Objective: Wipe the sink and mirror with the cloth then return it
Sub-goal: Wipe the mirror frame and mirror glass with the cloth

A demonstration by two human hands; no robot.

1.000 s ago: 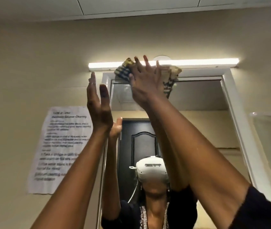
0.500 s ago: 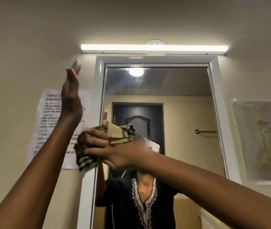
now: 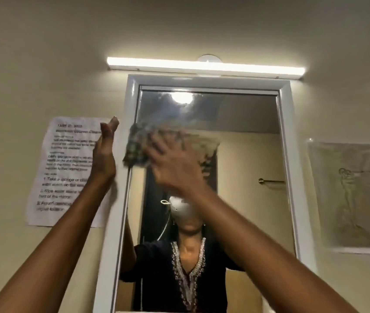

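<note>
Cloth (image 3: 137,144) pressed to mirror (image 3: 247,114) by right hand (image 3: 175,168), its grip spread flat; left hand (image 3: 104,161) raised, grip released.

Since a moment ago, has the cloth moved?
Yes: the checked cloth went up and right, off the left of the mirror frame onto the glass.

The left arm (image 3: 50,240) and right arm (image 3: 258,240), both bare, reach up and forward from the 2 lower corners. The left hand (image 3: 105,154) stands upright and edge-on, fingers straight and together, palm turned toward the right, holding nothing. The right hand (image 3: 175,163), blurred, lies flat with its fingers spread and pointing up-left, pressing on the cloth (image 3: 135,145).
</note>
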